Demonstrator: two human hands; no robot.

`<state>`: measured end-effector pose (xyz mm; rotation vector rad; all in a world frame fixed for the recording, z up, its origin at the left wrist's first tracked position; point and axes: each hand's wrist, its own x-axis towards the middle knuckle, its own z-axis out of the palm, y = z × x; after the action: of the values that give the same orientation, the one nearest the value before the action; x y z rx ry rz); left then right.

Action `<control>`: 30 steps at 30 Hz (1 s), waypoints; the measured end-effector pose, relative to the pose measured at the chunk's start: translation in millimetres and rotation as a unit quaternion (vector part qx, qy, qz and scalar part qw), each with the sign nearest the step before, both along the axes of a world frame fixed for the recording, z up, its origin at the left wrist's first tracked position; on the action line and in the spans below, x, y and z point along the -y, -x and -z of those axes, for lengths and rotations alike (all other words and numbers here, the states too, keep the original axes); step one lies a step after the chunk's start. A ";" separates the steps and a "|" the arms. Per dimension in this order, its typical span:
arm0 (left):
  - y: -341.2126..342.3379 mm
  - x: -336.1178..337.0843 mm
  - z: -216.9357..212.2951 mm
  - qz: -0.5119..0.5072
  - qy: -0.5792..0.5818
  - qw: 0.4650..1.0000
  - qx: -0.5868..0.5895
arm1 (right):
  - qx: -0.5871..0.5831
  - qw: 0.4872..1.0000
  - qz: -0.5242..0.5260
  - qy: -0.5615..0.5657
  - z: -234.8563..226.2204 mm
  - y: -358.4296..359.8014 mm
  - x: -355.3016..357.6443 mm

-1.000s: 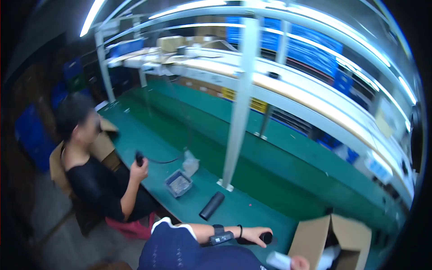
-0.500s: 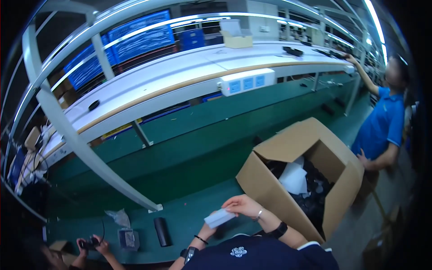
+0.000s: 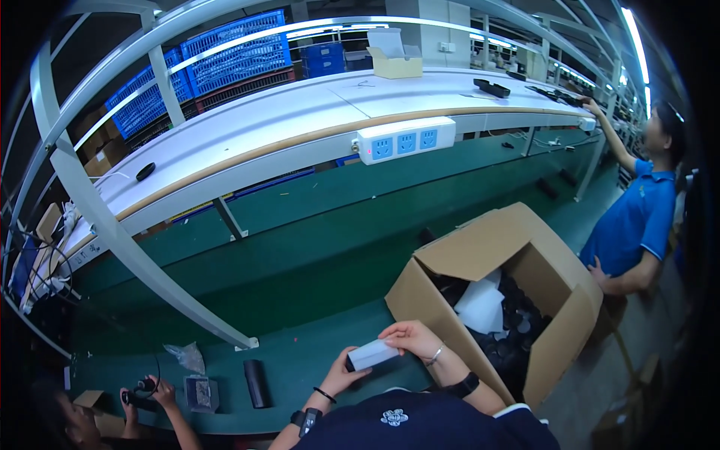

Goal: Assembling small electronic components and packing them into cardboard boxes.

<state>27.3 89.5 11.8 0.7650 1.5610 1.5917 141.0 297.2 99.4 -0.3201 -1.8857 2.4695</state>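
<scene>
In front of my chest I hold a pale, whitish oblong piece (image 3: 375, 353) with a dark end at its left; its exact kind is not clear. My left hand (image 3: 340, 375) grips the dark end, fingers closed around it. With its fingers bent, my right hand (image 3: 412, 339) pinches the other end. Just right of my hands stands an open cardboard box (image 3: 417, 301), holding many black round parts (image 3: 510, 349) and a crumpled white sheet (image 3: 481, 306). A black cylinder (image 3: 256, 384) lies on the green bench (image 3: 300, 334) to the left.
Left of the cylinder are a clear tub (image 3: 201, 395) of small parts and a plastic bag (image 3: 186, 357). A co-worker's hands (image 3: 146, 394) hold a black corded part there. Above runs a white shelf (image 3: 300, 112) with a socket strip (image 3: 405, 140). Another person (image 3: 637, 217) stands at right.
The view has shifted slightly. The whitish piece has turned so that its dark left end shows, and my left hand has come up around that end.
</scene>
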 end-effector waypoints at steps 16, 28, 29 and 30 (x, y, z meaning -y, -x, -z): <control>-8.7 -2.7 30.8 -0.056 0.009 0.998 0.022 | 0.037 0.999 -0.006 -0.026 50.1 19.7 -12.3; -0.4 -14.3 22.1 0.009 0.039 0.999 0.014 | 0.042 0.990 0.069 -0.115 47.5 16.9 -23.1; 0.2 -14.5 39.8 0.000 0.012 0.999 -0.045 | 0.045 0.995 0.036 -0.083 38.7 15.9 -25.6; 1.6 -17.4 51.1 -0.002 0.010 0.994 -0.109 | 0.062 0.992 0.020 -0.112 40.0 18.2 -27.5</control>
<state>25.7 106.9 -39.3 0.9531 1.7302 1.5338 122.8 324.7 59.4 -0.5083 -2.1546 2.2323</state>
